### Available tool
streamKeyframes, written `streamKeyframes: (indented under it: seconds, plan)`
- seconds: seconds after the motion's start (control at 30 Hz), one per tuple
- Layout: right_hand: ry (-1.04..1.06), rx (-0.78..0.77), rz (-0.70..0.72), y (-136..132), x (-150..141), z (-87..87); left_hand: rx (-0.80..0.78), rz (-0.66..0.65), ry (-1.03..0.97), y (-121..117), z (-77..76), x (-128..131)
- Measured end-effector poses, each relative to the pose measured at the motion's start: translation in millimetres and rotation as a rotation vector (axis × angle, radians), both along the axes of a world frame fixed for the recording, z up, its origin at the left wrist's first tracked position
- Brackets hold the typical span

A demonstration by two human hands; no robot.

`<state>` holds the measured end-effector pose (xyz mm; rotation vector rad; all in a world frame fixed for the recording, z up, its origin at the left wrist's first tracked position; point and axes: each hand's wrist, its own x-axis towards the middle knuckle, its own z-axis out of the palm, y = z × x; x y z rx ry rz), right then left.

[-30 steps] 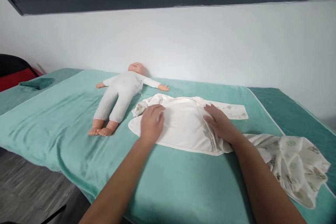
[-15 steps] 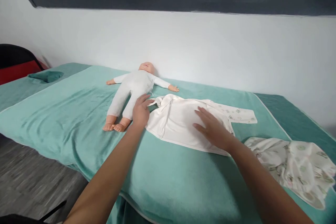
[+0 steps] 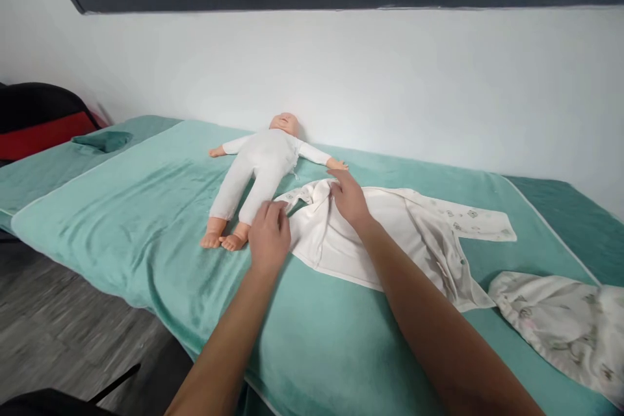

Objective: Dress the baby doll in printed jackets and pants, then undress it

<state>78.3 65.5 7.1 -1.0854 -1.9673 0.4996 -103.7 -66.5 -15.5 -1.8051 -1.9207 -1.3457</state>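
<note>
A white baby shirt point(image 3: 326, 244) with a patterned sleeve point(image 3: 480, 220) lies spread on the green sheet. My left hand point(image 3: 270, 234) is closed at the shirt's left edge, fingers curled on the fabric there. Over the shirt's upper part, by the gathered collar, is my right hand point(image 3: 350, 201); its fingers stretch to the left and the thumb sits apart, near the cloth. Behind my left hand a baby doll point(image 3: 268, 159) in a white body lies on its back, its bare feet toward me and its arms spread.
Crumpled patterned baby clothing point(image 3: 560, 325) lies at the right, touching the shirt's lower corner. The green sheet point(image 3: 146, 208) covers a bed against a white wall point(image 3: 414, 91). A small green cloth point(image 3: 102, 141) and a red and black chair point(image 3: 46, 123) are at the left.
My right hand has moved left and up, from the shirt's middle to its collar area. The left hand stays at the left edge, lower on it. The shirt's right side is more wrinkled.
</note>
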Motion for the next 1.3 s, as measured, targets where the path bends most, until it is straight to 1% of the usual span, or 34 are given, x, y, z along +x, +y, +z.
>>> streamKeyframes:
  seconds: [0.1, 0.17, 0.3, 0.37, 0.47, 0.53, 0.57, 0.63, 0.67, 0.73, 0.8, 0.87, 0.93, 1.07, 1.17, 1.3]
  plan:
    - [-0.112, -0.039, 0.081, 1.1, 1.2, -6.1, -0.166, 0.056, 0.070, -8.2, -4.0, 4.8]
    - [-0.111, -0.059, 0.075, -0.3, 3.8, -7.7, -0.229, 0.117, 0.110, -10.7, -4.1, 7.7]
    - [0.099, -0.119, -0.017, 3.4, 8.0, -7.3, -0.305, 0.216, 0.110, -13.0, -0.5, 12.8]
    - [0.197, -0.150, -0.059, 7.5, 9.1, -7.7, -0.334, 0.215, 0.100, -14.3, 0.8, 14.4]
    - [0.261, -0.167, -0.101, 12.4, 9.5, -9.4, -0.358, 0.166, 0.043, -17.6, 1.4, 15.2]
    - [0.276, -0.166, -0.120, 13.7, 8.8, -9.6, -0.336, 0.100, -0.044, -20.7, 2.3, 15.4]
    - [0.279, -0.162, -0.128, 13.6, 8.1, -9.1, -0.300, 0.055, -0.091, -22.3, 3.1, 15.6]
    - [0.291, -0.147, -0.150, 12.2, 6.4, -6.9, -0.184, -0.028, -0.161, -25.2, 5.7, 16.2]
    - [0.304, -0.139, -0.163, 11.1, 5.4, -5.4, -0.117, -0.043, -0.182, -26.1, 7.2, 16.6]
    - [0.359, -0.180, -0.170, 8.4, 3.4, -2.2, -0.013, -0.021, -0.198, -26.2, 9.5, 16.8]
    - [0.422, -0.282, -0.134, 6.1, 1.3, 0.4, 0.026, 0.019, -0.221, -23.9, 10.0, 16.1]
    - [0.458, -0.383, -0.073, 4.6, -1.0, 1.8, 0.001, 0.042, -0.266, -19.9, 8.2, 14.4]
    - [0.481, -0.433, -0.014, 4.3, -3.1, 2.0, -0.050, 0.039, -0.317, -15.9, 4.8, 12.1]
    - [0.555, -0.474, 0.069, 5.6, -5.1, -1.5, -0.090, -0.047, -0.358, -12.2, -2.0, 8.8]
    - [0.485, -0.428, 0.073, 5.8, -4.6, -5.6, -0.101, -0.070, -0.370, -11.7, -4.1, 8.1]
    - [0.299, -0.279, 0.052, 2.6, -3.6, -8.7, -0.163, -0.087, -0.292, -9.7, -3.4, 8.3]
